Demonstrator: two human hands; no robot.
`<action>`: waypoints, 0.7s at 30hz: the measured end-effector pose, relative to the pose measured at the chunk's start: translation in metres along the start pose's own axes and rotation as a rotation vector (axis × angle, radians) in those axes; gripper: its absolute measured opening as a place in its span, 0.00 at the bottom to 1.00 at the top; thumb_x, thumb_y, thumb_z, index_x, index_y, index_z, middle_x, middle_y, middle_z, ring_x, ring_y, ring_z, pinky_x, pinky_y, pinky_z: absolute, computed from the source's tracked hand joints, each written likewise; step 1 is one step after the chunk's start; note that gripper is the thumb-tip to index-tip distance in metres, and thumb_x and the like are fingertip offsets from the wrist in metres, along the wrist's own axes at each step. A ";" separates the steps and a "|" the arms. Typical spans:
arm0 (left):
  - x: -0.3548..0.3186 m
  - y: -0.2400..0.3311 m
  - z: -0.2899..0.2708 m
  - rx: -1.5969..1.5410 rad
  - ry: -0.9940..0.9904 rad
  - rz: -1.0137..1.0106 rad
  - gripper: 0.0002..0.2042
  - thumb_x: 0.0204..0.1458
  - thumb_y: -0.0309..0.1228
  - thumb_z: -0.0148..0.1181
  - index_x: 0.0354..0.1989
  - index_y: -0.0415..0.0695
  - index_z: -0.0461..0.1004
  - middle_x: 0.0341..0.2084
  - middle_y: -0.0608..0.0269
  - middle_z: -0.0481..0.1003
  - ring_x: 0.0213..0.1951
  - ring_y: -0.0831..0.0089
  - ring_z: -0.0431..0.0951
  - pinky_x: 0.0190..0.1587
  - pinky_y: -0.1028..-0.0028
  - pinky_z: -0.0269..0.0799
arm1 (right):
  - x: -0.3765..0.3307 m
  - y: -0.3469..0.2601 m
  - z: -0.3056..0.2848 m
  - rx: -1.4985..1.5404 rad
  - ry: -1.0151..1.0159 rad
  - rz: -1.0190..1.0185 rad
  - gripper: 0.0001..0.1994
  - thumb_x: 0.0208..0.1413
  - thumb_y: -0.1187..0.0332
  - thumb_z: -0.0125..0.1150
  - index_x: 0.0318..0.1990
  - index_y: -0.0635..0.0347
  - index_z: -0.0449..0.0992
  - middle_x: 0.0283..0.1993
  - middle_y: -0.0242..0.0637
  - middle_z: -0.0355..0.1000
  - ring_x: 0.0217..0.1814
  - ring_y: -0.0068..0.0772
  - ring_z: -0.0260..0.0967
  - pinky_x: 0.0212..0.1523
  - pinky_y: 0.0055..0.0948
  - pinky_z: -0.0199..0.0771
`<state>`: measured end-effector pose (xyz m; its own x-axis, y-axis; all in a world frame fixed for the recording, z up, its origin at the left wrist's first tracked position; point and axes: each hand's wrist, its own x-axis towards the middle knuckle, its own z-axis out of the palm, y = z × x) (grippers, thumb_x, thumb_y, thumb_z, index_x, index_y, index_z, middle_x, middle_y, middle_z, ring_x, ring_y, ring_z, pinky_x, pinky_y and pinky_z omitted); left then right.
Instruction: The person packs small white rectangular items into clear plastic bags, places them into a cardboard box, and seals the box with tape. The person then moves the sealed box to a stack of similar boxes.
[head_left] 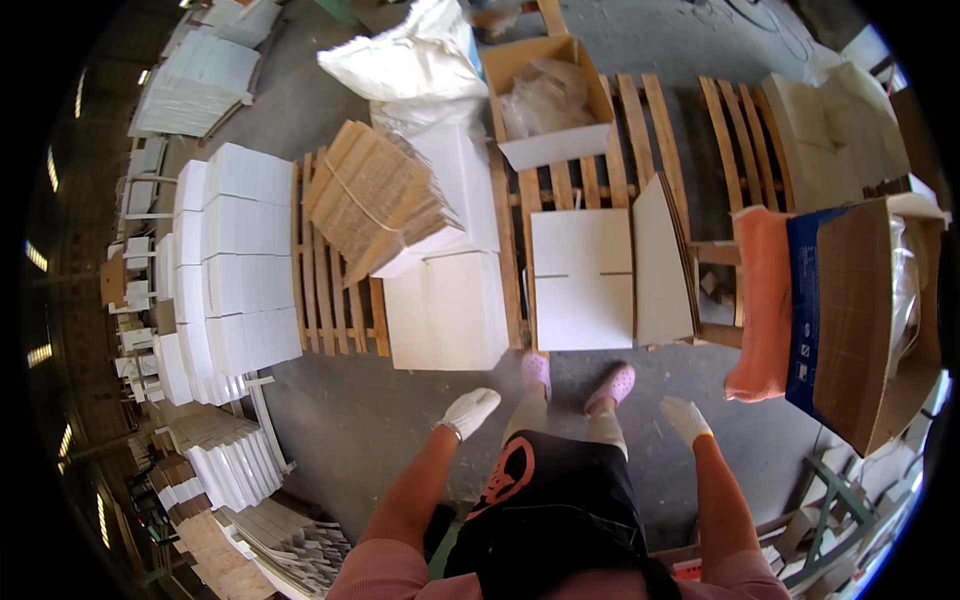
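Both white-gloved hands hang empty with loose fingers over the concrete floor, the left grip [470,410] nearer the flat white cardboard sheet [583,279], which lies just ahead on the wooden pallet [625,120], the right grip [685,418] below its right edge.

white gloves [470,410], pink clogs [612,385], white cartons [583,278]

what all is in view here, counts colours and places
flat sheet: one, white, on the pallet ahead of the feet
pallets: about three, wood, across the floor
open box: one, brown, top centre, plastic inside
big box: one, brown and blue, right, on its side
bundle: one, brown, tied, centre left
white stacks: many, left
sack: one, white, top
left hand: white glove, empty
right hand: white glove, empty
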<state>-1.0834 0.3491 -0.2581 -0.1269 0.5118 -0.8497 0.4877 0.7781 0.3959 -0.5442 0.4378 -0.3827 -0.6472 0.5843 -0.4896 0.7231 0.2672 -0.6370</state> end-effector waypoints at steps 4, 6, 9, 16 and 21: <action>0.102 -0.036 0.028 0.127 -0.040 0.236 0.25 0.65 0.51 0.51 0.51 0.37 0.76 0.46 0.48 0.80 0.52 0.53 0.79 0.56 0.62 0.71 | 0.055 0.000 0.013 0.113 -0.053 0.193 0.15 0.65 0.65 0.53 0.57 0.52 0.76 0.64 0.47 0.73 0.63 0.53 0.71 0.62 0.43 0.72; 0.142 -0.040 0.039 0.069 -0.053 0.089 0.19 0.65 0.47 0.53 0.40 0.39 0.74 0.31 0.57 0.73 0.37 0.67 0.73 0.46 0.65 0.70 | 0.087 0.010 0.019 0.234 -0.082 0.326 0.15 0.65 0.65 0.53 0.57 0.51 0.76 0.64 0.47 0.73 0.63 0.53 0.71 0.62 0.42 0.72; 0.191 -0.046 0.050 0.045 -0.083 0.058 0.20 0.64 0.47 0.53 0.31 0.41 0.66 0.25 0.64 0.62 0.32 0.72 0.62 0.39 0.67 0.66 | 0.129 0.044 0.053 0.394 -0.049 0.443 0.18 0.65 0.64 0.54 0.61 0.52 0.74 0.66 0.49 0.70 0.65 0.53 0.69 0.62 0.41 0.72; 0.283 -0.042 0.095 -0.096 -0.108 -0.118 0.41 0.62 0.53 0.55 0.71 0.27 0.57 0.69 0.31 0.61 0.72 0.49 0.61 0.72 0.63 0.56 | 0.213 0.107 0.115 0.425 -0.014 0.580 0.35 0.61 0.49 0.58 0.70 0.61 0.65 0.71 0.53 0.65 0.73 0.52 0.63 0.70 0.41 0.63; 0.340 -0.054 0.139 -0.163 0.108 -0.099 0.47 0.59 0.55 0.58 0.73 0.29 0.50 0.63 0.30 0.68 0.65 0.43 0.69 0.66 0.60 0.63 | 0.257 0.105 0.114 0.527 -0.093 0.634 0.40 0.60 0.47 0.56 0.75 0.58 0.58 0.73 0.57 0.62 0.75 0.54 0.59 0.72 0.42 0.59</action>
<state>-1.0325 0.4306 -0.6164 -0.2636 0.4590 -0.8484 0.3230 0.8708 0.3707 -0.6624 0.5287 -0.6430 -0.1887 0.4315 -0.8822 0.7648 -0.4990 -0.4076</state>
